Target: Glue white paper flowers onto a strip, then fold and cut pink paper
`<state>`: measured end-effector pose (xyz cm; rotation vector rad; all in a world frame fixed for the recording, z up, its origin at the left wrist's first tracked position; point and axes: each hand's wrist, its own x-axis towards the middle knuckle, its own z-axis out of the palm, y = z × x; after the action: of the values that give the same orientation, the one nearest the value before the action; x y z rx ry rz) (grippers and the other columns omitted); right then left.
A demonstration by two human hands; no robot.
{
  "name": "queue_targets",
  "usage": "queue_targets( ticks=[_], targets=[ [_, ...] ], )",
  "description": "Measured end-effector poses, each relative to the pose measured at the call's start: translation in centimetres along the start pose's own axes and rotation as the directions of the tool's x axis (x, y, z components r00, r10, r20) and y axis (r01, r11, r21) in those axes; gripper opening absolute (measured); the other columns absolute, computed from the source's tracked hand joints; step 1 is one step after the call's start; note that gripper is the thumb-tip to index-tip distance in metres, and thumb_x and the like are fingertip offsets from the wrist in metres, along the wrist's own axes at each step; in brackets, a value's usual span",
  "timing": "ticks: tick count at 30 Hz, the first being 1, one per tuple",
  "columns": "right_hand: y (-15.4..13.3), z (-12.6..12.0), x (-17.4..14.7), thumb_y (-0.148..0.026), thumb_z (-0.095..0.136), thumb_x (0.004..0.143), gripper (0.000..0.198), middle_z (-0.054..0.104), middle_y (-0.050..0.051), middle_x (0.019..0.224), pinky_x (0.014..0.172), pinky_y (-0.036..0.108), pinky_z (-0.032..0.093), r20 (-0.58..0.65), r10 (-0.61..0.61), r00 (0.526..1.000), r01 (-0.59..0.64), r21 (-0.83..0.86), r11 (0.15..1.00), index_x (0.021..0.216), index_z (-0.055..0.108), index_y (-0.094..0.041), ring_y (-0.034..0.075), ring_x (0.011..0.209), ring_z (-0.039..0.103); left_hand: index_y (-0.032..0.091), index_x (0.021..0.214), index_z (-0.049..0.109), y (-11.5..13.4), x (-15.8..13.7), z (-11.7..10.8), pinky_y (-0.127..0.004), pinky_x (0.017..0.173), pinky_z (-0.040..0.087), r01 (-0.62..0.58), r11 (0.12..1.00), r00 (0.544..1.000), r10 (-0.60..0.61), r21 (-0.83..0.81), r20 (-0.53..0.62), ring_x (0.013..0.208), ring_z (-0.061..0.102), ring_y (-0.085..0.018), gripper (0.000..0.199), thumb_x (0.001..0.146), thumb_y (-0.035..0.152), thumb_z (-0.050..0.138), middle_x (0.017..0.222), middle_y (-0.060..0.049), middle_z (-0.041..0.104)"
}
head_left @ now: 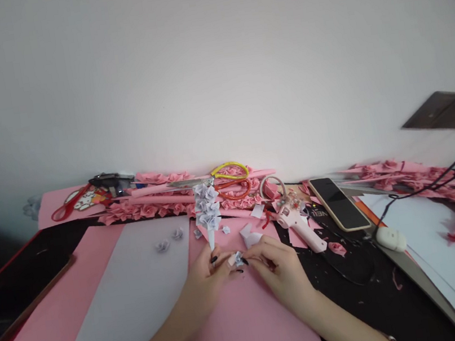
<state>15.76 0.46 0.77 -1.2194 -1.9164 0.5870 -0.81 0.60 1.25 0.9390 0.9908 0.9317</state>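
Note:
My left hand (pixel 209 271) is closed around the lower end of a white paper stem. Pale paper flowers (pixel 207 207) are stacked along the upper part of that stem, which stands nearly upright. Between the fingertips of both hands sits a small pale folded paper flower (pixel 238 259), partly covered by the fingers. My right hand (pixel 278 265) pinches it from the right. Just behind lies a curled piece of white paper (pixel 249 236). Two loose pale paper flowers (pixel 162 246) rest on the white sheet (pixel 122 300) to the left, and pink paper (pixel 251 326) lies beneath my hands.
Yellow-handled scissors (pixel 230 171) and red-handled scissors (pixel 71 205) lie at the back among pink paper flower stems (pixel 156 207). To the right are a glue gun (pixel 302 227), a phone (pixel 339 202), a white earbud case (pixel 390 239) and black cables (pixel 426 182).

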Motion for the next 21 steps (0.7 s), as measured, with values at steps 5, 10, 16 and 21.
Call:
queue_targets(
  ticks=[5, 10, 16, 21],
  targets=[
    [-0.4, -0.1, -0.2, -0.014, 0.056, 0.076, 0.012, 0.049, 0.000, 0.068, 0.052, 0.022, 0.036, 0.020, 0.000, 1.000, 0.001, -0.048, 0.999, 0.085, 0.063, -0.019, 0.011, 0.056, 0.045, 0.018, 0.085, 0.053, -0.5, 0.0, 0.1, -0.034, 0.083, 0.047, -0.025, 1.000, 1.000, 0.025, 0.018, 0.001, 0.093, 0.061, -0.020, 0.015, 0.076, 0.029, 0.059, 0.090, -0.004, 0.066],
    [-0.5, 0.0, -0.4, -0.011, 0.055, 0.075, 0.015, 0.052, 0.000, 0.072, 0.055, 0.023, 0.038, -0.001, 0.002, 1.000, -0.002, -0.075, 0.997, 0.084, 0.062, -0.020, 0.012, 0.059, 0.047, 0.019, 0.081, 0.052, -0.3, 0.0, 0.5, -0.032, 0.077, 0.049, -0.019, 1.000, 0.999, 0.019, -0.023, -0.032, 0.091, 0.061, -0.021, 0.015, 0.072, 0.025, 0.063, 0.091, -0.004, 0.065],
    [-0.7, 0.2, -0.5, -0.010, 0.054, 0.074, 0.015, 0.054, 0.000, 0.074, 0.057, 0.022, 0.041, -0.026, 0.020, 0.999, -0.022, -0.081, 0.996, 0.083, 0.061, -0.020, 0.012, 0.061, 0.049, 0.019, 0.075, 0.050, 0.5, -0.3, 0.8, -0.029, 0.076, 0.049, -0.017, 1.000, 0.998, 0.016, -0.009, -0.061, 0.089, 0.061, -0.019, 0.014, 0.073, 0.024, 0.062, 0.088, -0.003, 0.065],
    [-0.5, 0.3, -0.6, -0.009, 0.053, 0.074, 0.015, 0.054, 0.000, 0.075, 0.057, 0.023, 0.041, -0.018, 0.019, 1.000, -0.020, -0.078, 0.997, 0.084, 0.060, -0.019, 0.012, 0.061, 0.049, 0.020, 0.081, 0.051, 0.1, -0.3, 0.7, -0.031, 0.082, 0.047, -0.020, 0.999, 1.000, 0.020, -0.039, -0.021, 0.095, 0.060, -0.019, 0.012, 0.075, 0.024, 0.060, 0.097, -0.003, 0.065]
  ],
)
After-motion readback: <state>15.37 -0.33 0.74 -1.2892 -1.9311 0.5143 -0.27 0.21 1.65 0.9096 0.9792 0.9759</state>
